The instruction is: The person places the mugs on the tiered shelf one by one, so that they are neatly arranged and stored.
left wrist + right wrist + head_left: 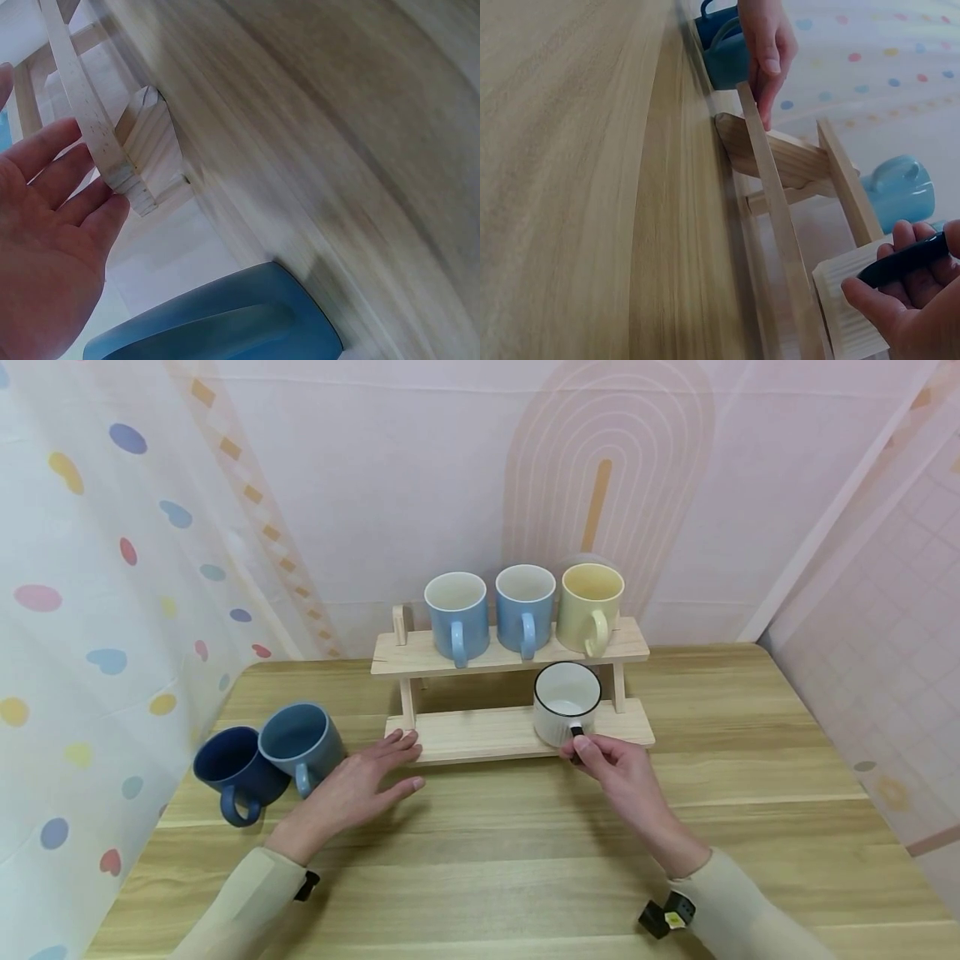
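Observation:
My right hand (618,777) pinches the black handle (900,261) of a white ribbed mug (553,717) with a black rim. That mug is upright at the right part of the lower shelf (472,735) of a two-tier wooden rack; whether its base touches the board is hard to tell. Extended fingers of my left hand (356,785) touch the lower shelf's left end, and the left wrist view shows them against the board's edge (97,142). Just left of that hand stands a teal mug (300,747), with a dark blue mug (243,777) beside it.
On the upper shelf (412,656) stand two light blue mugs (457,622) (517,618) and a yellow mug (585,618), handles toward the front. The rack sits on a wood-grain table (487,877) before a patterned curtain (375,485).

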Available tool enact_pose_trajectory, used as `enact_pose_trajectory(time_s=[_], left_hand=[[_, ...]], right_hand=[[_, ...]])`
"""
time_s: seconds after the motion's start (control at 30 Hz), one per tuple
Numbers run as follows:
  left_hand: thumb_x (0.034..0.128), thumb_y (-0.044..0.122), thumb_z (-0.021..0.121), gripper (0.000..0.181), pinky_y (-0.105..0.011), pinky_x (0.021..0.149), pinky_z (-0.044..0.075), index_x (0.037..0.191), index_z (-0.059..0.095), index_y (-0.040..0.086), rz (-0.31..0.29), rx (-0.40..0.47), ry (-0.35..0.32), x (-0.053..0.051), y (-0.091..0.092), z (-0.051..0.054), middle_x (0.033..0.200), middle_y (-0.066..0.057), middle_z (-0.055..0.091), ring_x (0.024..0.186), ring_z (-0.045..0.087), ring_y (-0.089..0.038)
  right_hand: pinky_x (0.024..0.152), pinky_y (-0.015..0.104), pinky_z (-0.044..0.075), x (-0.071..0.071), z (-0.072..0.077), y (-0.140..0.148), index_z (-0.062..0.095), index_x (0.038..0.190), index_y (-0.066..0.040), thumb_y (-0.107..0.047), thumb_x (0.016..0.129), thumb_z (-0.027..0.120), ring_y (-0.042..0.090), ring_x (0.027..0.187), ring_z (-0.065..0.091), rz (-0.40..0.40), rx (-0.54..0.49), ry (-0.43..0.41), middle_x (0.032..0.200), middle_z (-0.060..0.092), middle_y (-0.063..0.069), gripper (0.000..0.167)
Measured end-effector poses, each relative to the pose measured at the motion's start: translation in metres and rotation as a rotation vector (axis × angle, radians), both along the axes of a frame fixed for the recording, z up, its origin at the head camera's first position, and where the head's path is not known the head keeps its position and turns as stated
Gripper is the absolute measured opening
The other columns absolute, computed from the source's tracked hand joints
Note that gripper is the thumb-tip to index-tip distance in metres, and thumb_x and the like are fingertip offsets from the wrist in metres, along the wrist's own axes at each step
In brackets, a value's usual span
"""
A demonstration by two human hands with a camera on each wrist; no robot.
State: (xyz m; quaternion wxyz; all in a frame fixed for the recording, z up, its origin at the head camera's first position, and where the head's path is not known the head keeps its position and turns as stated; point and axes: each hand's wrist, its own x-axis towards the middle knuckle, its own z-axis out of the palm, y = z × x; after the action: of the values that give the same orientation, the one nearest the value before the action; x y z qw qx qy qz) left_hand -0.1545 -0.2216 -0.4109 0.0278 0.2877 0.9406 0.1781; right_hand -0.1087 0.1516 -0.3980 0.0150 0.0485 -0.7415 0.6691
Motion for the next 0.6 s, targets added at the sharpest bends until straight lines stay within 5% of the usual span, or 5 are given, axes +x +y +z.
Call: enact_pose_trajectory(time_s=[0.6], left_hand=[[0.1028, 0.049, 0.061, 0.060, -0.060, 0.116, 0.036, 0.144, 0.061, 0.006, -0.005, -0.009, 0.002, -0.0012, 0.0005, 0.0003, 0.159, -0.012, 0.046, 0.149, 0.038, -0.036]], right_hand=[[0.098, 0.034, 0.056, -0.0070, -0.0037, -0.0009, 0.071, 0.114, 0.012, -0.017, 0.109, 0.057, 0.012, 0.105, 0.070, -0.016, -0.007, -0.052, 0.114, 0.072, 0.023, 0.033]])
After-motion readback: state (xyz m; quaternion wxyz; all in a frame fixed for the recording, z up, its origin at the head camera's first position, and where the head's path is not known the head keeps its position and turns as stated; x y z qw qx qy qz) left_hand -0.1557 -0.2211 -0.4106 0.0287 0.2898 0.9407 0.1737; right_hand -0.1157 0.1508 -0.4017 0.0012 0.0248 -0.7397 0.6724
